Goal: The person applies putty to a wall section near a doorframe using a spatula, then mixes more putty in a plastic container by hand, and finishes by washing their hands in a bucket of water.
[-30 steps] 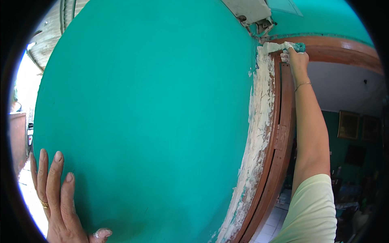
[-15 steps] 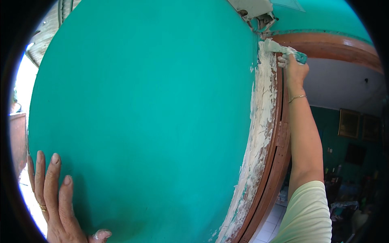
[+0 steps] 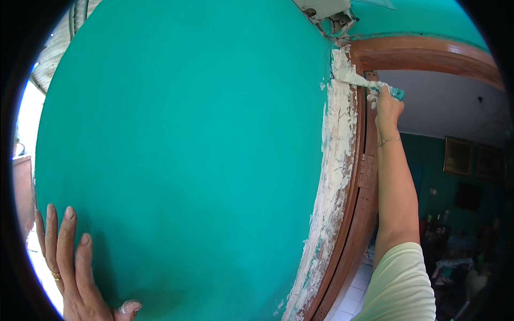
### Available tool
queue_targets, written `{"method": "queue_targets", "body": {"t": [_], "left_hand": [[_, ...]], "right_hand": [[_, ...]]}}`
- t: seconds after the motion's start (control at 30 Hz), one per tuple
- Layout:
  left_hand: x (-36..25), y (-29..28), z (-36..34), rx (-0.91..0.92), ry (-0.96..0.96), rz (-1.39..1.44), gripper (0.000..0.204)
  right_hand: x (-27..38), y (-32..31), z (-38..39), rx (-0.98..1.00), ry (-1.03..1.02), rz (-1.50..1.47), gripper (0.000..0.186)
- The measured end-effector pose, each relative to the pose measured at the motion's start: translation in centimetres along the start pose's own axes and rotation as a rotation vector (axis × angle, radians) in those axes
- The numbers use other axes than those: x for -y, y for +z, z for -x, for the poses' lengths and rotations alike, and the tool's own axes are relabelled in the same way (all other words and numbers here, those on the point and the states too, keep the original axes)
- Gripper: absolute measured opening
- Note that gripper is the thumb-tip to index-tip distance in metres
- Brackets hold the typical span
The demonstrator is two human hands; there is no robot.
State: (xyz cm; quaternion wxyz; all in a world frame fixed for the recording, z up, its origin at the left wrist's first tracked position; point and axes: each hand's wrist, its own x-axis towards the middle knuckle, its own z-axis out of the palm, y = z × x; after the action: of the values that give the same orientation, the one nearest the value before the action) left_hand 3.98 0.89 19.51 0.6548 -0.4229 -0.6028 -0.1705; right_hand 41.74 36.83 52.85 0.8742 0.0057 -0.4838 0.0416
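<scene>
My right hand [image 3: 387, 107] grips a putty knife with a teal handle [image 3: 397, 93], white filler smeared on it. Its blade [image 3: 350, 76] lies against the top part of a rough white strip of filler [image 3: 337, 155], which runs down the turquoise wall [image 3: 187, 134] beside the brown wooden door frame [image 3: 352, 208]. My left hand [image 3: 69, 267] is spread at the lower left against the wall, empty, with a ring on one finger and white residue on the thumb.
At the upper right corner hangs a damaged pale fitting [image 3: 326, 16]. Through the doorway are a white tiled floor [image 3: 353, 289], wall pictures [image 3: 458, 155] and dark, cluttered furniture [image 3: 444, 235]. At far left are a brown panel [image 3: 22, 187] and corrugated roofing [image 3: 75, 21] in bright light.
My right hand and the putty knife have moved down from near the top of the frame along the filler strip. My left hand stays spread at the wall, shifted slightly in view.
</scene>
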Motion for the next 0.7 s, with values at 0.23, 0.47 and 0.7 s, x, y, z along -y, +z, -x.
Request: {"method": "queue_targets", "body": {"t": [0.23, 0.47, 0.7], "left_hand": [[-0.4, -0.3, 0.0, 0.067, -0.005, 0.040, 0.079], [-0.6, -1.1, -0.5, 0.117, 0.033, 0.040, 0.076], [-0.3, -0.9, -0.4, 0.109, 0.060, 0.026, 0.075]], "right_hand": [[1.1, -4.9, 5.1, 0.098, 0.059, 0.073, 0.018], [6.3, -3.2, 5.5, 0.333, -0.454, 0.270, 0.022], [3.2, 0.0, 4.2, 0.506, -1.062, 1.007, 0.039]]}}
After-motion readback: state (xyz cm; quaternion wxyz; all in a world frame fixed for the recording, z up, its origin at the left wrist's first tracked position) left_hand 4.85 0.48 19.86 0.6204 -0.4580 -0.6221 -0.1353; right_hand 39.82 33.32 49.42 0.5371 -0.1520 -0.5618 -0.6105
